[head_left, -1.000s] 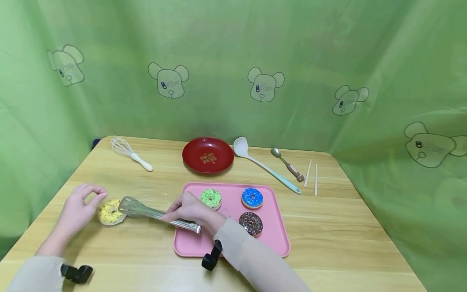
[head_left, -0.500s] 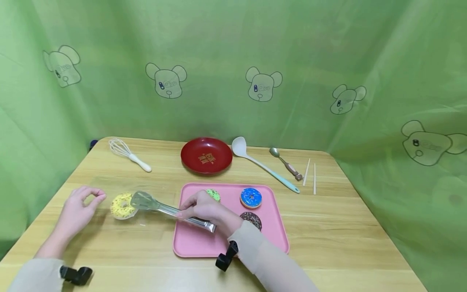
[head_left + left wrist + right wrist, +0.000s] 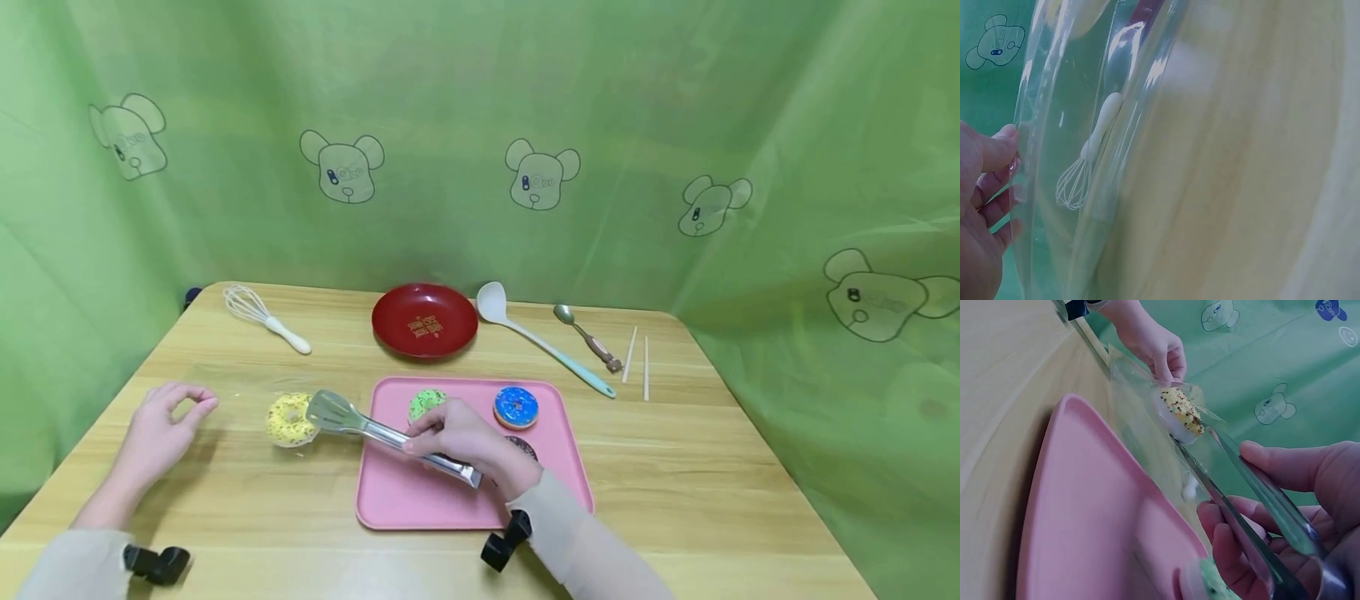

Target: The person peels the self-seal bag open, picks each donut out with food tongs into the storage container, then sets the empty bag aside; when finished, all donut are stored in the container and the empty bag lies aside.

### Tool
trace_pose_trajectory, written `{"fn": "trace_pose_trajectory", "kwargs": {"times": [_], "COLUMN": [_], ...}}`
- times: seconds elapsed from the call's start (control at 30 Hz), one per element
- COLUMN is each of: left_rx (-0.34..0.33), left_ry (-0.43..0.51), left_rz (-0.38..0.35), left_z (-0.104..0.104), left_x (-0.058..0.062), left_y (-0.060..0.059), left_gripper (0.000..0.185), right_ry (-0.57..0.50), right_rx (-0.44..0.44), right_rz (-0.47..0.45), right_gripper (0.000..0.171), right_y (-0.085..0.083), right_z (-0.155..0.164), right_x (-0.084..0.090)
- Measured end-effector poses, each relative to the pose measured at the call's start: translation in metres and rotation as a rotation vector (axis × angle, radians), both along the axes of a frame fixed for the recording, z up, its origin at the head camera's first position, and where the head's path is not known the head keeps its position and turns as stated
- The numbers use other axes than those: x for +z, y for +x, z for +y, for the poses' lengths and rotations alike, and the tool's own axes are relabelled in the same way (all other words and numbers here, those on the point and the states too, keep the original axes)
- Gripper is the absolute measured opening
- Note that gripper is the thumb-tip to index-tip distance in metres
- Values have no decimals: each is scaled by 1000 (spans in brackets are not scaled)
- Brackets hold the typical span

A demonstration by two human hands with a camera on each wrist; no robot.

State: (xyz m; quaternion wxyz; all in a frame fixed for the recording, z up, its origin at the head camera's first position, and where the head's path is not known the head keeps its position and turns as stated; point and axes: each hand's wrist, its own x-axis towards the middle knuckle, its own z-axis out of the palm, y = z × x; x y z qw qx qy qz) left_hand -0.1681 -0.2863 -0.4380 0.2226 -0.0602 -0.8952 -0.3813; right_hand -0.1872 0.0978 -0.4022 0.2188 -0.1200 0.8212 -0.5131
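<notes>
The right hand (image 3: 457, 435) grips metal tongs (image 3: 390, 435) clamping a yellow doughnut (image 3: 288, 419) left of it; the left hand (image 3: 161, 433) pinches a clear bag (image 3: 1079, 156). Loosened tongs could drop the doughnut onto the bench (image 3: 712, 467).

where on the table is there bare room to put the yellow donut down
Bare wood lies right of the pink tray, below the chopsticks, and along the near edge. The back row is crowded: whisk, red plate, ladle, spoon. A clear bag covers wood by the left hand.
</notes>
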Motion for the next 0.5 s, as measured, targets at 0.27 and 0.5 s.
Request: {"fn": "trace_pose_trajectory", "kwargs": {"times": [0.27, 0.5], "left_rx": [-2, -4], "left_ry": [3, 21], "left_rz": [6, -1], "left_z": [-1, -1], "left_x": [0, 0], "left_y": [0, -1], "left_gripper": [14, 15], "right_ry": [68, 46], "right_rx": [-24, -12], "right_rz": [48, 49], "right_gripper": [22, 24], "right_y": [15, 25], "right_z": [33, 61], "right_x": [11, 14]}}
